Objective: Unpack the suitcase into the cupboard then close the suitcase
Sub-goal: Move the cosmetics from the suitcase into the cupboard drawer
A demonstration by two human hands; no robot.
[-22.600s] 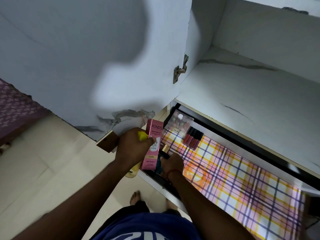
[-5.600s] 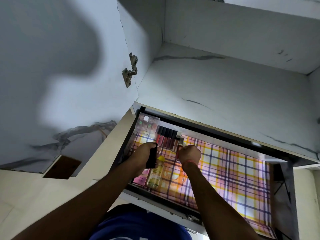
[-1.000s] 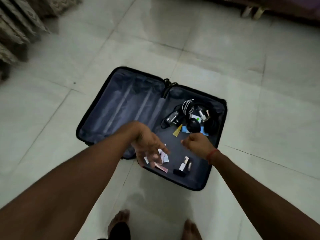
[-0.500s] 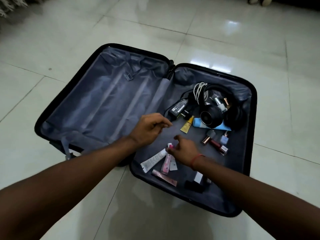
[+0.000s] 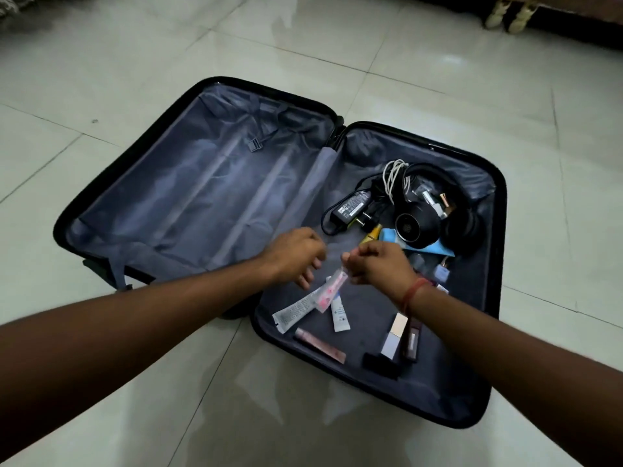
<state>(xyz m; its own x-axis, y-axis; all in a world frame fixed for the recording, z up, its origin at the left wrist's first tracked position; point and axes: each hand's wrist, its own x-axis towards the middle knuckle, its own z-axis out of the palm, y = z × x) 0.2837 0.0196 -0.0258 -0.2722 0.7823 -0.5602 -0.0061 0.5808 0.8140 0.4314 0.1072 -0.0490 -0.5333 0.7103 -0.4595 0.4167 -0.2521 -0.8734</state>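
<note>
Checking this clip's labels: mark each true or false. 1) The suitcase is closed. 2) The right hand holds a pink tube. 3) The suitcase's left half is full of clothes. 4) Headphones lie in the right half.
1) False: the suitcase lies open on the floor.
2) True: the right hand pinches the pink tube by its top end.
3) False: only lining and straps show there.
4) True: the headphones lie near the far end, beside a charger.

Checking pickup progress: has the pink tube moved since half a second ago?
Yes. The right hand pinches the pink tube by its end, tilted up over the white tube it lay beside.
</note>
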